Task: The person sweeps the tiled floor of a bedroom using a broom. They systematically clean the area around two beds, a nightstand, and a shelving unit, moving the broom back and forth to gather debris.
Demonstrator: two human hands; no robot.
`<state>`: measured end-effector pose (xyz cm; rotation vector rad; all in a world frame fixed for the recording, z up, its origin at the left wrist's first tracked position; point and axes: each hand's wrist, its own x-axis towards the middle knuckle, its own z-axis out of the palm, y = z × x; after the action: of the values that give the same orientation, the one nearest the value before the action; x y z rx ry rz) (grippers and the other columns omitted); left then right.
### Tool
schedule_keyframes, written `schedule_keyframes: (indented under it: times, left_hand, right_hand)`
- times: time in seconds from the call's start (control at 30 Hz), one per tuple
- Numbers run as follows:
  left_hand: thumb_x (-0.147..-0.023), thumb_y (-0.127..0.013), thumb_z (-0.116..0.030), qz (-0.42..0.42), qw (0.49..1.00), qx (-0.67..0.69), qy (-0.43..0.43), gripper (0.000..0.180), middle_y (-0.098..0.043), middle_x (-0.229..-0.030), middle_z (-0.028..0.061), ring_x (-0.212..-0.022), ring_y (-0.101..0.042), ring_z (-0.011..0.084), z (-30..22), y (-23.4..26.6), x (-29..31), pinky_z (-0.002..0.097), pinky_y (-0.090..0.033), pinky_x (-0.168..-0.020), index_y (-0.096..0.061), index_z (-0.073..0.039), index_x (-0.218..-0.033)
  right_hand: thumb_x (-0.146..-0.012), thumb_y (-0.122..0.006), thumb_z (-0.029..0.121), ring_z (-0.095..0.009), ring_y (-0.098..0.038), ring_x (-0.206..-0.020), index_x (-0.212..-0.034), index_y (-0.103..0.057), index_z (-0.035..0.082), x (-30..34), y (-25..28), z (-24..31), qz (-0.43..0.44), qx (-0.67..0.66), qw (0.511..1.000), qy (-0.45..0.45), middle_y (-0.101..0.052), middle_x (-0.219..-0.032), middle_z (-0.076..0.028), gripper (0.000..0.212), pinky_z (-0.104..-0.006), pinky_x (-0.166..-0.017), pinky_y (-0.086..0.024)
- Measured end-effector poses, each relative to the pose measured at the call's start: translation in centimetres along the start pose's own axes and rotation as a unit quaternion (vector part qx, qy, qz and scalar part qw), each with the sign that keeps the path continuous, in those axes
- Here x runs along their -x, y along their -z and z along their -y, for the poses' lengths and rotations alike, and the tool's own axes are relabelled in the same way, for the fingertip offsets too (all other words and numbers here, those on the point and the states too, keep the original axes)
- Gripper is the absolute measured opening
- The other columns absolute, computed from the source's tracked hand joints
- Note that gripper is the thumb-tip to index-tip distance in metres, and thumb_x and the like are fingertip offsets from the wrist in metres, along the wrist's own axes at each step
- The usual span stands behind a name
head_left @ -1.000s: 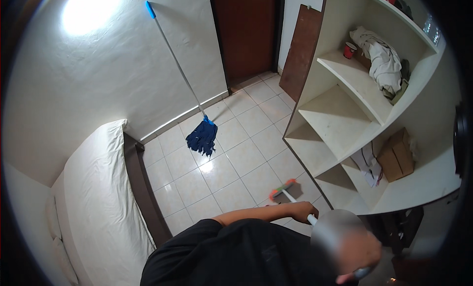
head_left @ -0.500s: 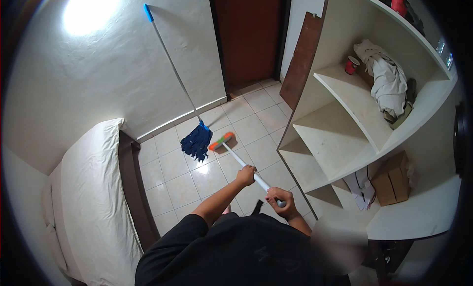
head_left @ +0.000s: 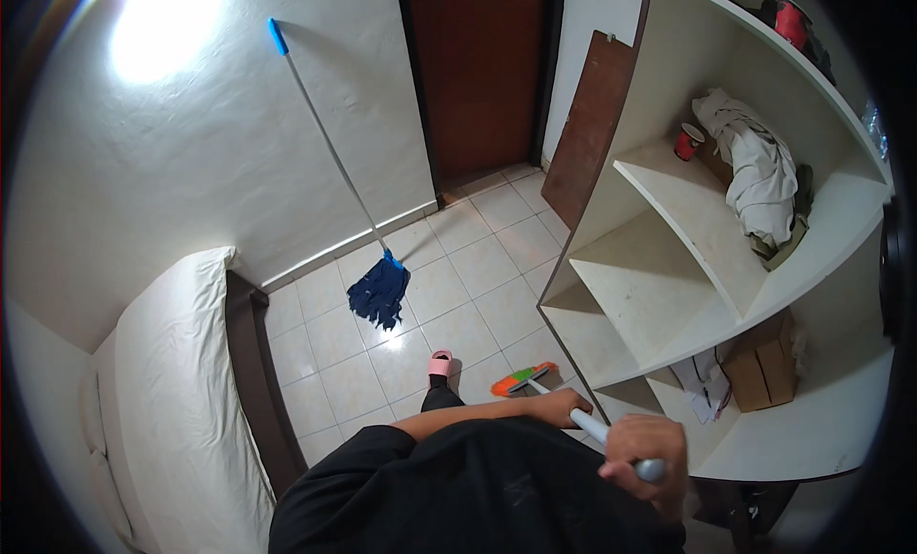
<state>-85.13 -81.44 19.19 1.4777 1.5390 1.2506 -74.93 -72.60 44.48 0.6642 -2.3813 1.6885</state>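
A broom (head_left: 523,378) with an orange and green head and a light handle slants across in front of me. Its head is on the tiles close to the foot of the shelf unit. My left hand (head_left: 558,407) is closed around the lower handle. Higher up, near the grey end cap, my right hand (head_left: 646,449) grips the handle. My foot in a pink slipper (head_left: 440,364) shows on the floor left of the broom head. A mop (head_left: 380,291) with dark blue strands and a blue-tipped pole leans against the wall, out of reach of both hands.
A white shelf unit (head_left: 650,272) stands on the right, with a bundled cloth (head_left: 759,162), a red cup (head_left: 688,141) and a cardboard box (head_left: 761,368). On the left is a bed (head_left: 181,401) with a pale sheet. A brown door (head_left: 487,76) is at the back.
The broom head has swung right and nearer to me, from beside the mop to beside the shelf unit. Both hands moved right with the handle, and my slippered foot has come into view.
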Motion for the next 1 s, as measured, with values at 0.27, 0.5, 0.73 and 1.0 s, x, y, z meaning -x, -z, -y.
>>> schedule_keyframes:
  times: [0.27,0.5,0.73,1.0]
  left_hand:
    - [-0.072,-0.064,-0.027,-0.056,0.994,-0.092,0.037,0.022,-0.057,-0.062,0.0117,-0.060,-0.056,0.0302,1.9,11.7,2.2,0.0391,-0.043,-0.056,-0.055,-0.007,-0.071]
    - [-0.062,-0.068,-0.020,-0.088,0.981,-0.141,0.100,0.021,-0.060,-0.074,0.0086,-0.072,-0.058,0.0263,11.1,29.5,6.1,0.0341,-0.046,-0.064,-0.059,-0.008,-0.078]
    - [-0.062,-0.070,-0.034,-0.112,0.868,-0.307,0.375,0.032,-0.057,-0.100,0.0080,-0.103,-0.051,0.0272,25.2,39.1,10.2,0.0481,-0.045,-0.077,-0.063,-0.017,-0.089]
    - [-0.073,-0.060,-0.025,0.064,0.978,-0.156,0.126,0.021,-0.062,-0.094,0.0030,-0.091,-0.057,0.0226,15.1,33.1,4.6,0.0415,-0.040,-0.078,-0.060,-0.016,-0.091]
  right_hand:
    - [-0.066,-0.072,0.012,-0.020,-0.055,-0.054,-0.057,-0.051,0.005,-6.1,-0.7,-2.7,-0.019,-0.024,0.999,0.042,-0.053,-0.058,-0.004,0.023,-0.0322,-0.061,-0.046]
    - [-0.069,-0.068,0.002,-0.023,-0.057,-0.066,-0.065,-0.052,0.001,-16.8,-4.4,-12.6,-0.056,-0.020,0.998,-0.017,-0.056,-0.068,-0.008,0.016,-0.0365,-0.075,-0.046]
    - [-0.068,-0.065,0.000,-0.028,-0.054,-0.073,-0.069,-0.051,0.002,-26.2,-12.3,-28.0,-0.053,-0.008,0.997,-0.062,-0.053,-0.070,-0.010,0.014,-0.0349,-0.082,-0.043]
    - [-0.068,-0.068,0.011,-0.020,-0.051,-0.050,-0.054,-0.046,0.003,-29.1,-5.5,-14.4,-0.146,-0.018,0.987,-0.069,-0.049,-0.053,-0.006,0.027,-0.0304,-0.057,-0.041]
